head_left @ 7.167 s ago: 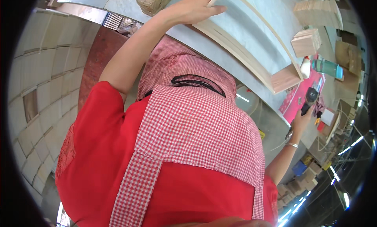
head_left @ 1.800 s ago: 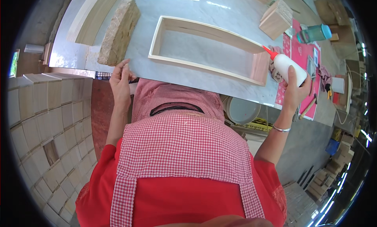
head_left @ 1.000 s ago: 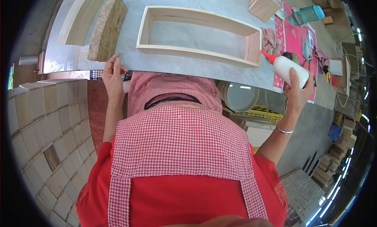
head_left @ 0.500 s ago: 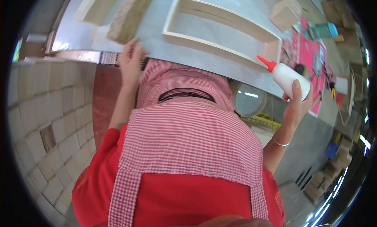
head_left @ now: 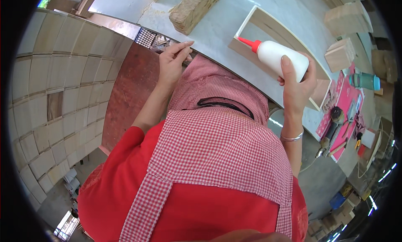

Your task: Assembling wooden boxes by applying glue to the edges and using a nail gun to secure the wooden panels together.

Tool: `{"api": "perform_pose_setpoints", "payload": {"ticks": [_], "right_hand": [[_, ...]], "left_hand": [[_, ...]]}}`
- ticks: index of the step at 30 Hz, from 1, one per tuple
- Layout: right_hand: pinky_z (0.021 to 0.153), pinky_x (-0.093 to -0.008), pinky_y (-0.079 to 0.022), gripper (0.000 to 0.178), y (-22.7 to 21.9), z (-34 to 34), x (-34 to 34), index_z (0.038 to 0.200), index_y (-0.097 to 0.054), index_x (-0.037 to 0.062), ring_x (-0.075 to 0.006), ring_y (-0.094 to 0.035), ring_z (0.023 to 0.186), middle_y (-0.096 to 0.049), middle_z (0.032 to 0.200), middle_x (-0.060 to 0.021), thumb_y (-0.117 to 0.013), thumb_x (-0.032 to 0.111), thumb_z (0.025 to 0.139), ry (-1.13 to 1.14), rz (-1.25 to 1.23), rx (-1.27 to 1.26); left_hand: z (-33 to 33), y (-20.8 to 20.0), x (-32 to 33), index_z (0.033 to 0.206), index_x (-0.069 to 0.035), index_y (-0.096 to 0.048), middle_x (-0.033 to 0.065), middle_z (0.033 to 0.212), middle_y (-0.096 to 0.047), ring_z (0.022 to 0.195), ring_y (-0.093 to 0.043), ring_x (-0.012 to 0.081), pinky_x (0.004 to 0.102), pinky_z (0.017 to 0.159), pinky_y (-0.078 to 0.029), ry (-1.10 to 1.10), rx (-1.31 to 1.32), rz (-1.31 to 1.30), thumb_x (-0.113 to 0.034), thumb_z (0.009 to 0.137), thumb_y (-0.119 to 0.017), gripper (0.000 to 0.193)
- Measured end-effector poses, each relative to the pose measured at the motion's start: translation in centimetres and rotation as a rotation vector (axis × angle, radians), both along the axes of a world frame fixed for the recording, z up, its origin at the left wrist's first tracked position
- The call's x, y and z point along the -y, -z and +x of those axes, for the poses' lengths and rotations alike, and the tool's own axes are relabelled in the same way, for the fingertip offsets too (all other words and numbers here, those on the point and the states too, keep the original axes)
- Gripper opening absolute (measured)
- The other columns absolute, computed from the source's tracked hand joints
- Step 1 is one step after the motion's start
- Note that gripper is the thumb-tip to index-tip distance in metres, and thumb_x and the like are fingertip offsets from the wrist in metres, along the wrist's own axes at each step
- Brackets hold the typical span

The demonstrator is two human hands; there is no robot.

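Observation:
My right hand (head_left: 298, 81) is wrapped round a white squeeze bottle (head_left: 279, 58) with a red pointed nozzle, most likely a glue bottle. The bottle is tilted, its nozzle pointing left. Behind it lies a long rectangular frame of pale wood (head_left: 289, 29) on the grey table (head_left: 222, 43); hand and bottle hide part of its near side. My left hand (head_left: 171, 62) hovers at the table's front edge with nothing visible in it. Its thumb and forefinger are slightly apart, the other fingers loosely curled. Close beyond it rests a rough wooden block (head_left: 194, 11).
Wooden blocks (head_left: 347, 19) stand at the far right. Nearer, a pink sheet (head_left: 343, 89) carries several tools and a teal bottle (head_left: 363, 80). A tall stack of wood pieces (head_left: 63, 87) rises at left. A white perforated basket (head_left: 145, 38) sits beneath the table edge.
The view has turned, shifting the table's contents rightward. My right hand has brought the bottle in from the right, over the frame's near side. My left hand has moved away from the block.

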State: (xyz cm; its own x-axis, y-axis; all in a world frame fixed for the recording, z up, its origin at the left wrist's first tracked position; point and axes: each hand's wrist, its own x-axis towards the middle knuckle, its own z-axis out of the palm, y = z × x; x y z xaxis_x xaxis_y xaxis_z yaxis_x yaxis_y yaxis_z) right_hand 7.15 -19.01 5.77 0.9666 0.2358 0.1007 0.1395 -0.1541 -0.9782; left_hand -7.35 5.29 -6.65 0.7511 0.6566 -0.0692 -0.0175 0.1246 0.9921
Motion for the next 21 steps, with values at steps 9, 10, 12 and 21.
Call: {"api": "perform_pose_setpoints", "payload": {"ticks": [9, 10, 12, 21], "right_hand": [[0.049, -0.0216, -0.047, 0.040, -1.1, -0.2, 2.9, 0.109, -0.058, 0.0008, -0.0102, -0.058, 0.066, -0.062, 0.092, -0.0071, -0.077, 0.026, 0.084, 0.086, -0.173, 0.093], [0.050, -0.0220, -0.048, 0.041, -1.3, -0.2, 3.6, 0.110, -0.057, 0.0004, -0.0107, -0.059, 0.068, -0.062, 0.092, -0.0070, -0.078, 0.023, 0.083, 0.098, -0.183, 0.084], [0.051, -0.0224, -0.049, 0.043, -1.5, -0.3, 5.1, 0.110, -0.056, 0.0000, -0.0111, -0.060, 0.071, -0.061, 0.092, -0.0070, -0.079, 0.021, 0.082, 0.124, -0.195, 0.075], [0.048, -0.0215, -0.044, 0.040, -2.0, -1.5, 11.5, 0.110, -0.058, -0.0001, -0.0093, -0.056, 0.065, -0.062, 0.090, -0.0066, -0.078, 0.023, 0.083, 0.288, -0.237, 0.100]], "left_hand": [[1.3, -0.8, 0.2, 0.120, 0.001, -0.066, 0.0024, 0.091, -0.064, 0.076, -0.057, 0.0069, 0.0198, 0.072, -0.048, 0.021, 0.010, -0.031, -0.004, 0.095, -0.060, 0.026], [1.4, -0.9, 0.3, 0.120, 0.001, -0.066, 0.0025, 0.091, -0.064, 0.076, -0.057, 0.0068, 0.0198, 0.072, -0.048, 0.022, 0.015, -0.026, -0.004, 0.095, -0.060, 0.027], [1.7, -0.9, 0.5, 0.120, 0.002, -0.065, 0.0024, 0.091, -0.064, 0.076, -0.057, 0.0067, 0.0196, 0.072, -0.048, 0.031, 0.018, -0.030, -0.004, 0.095, -0.060, 0.027], [2.1, -0.8, 1.0, 0.118, 0.000, -0.067, 0.0030, 0.094, -0.065, 0.076, -0.058, 0.0068, 0.0195, 0.071, -0.048, 0.031, 0.019, -0.062, -0.003, 0.094, -0.060, 0.024]]}}
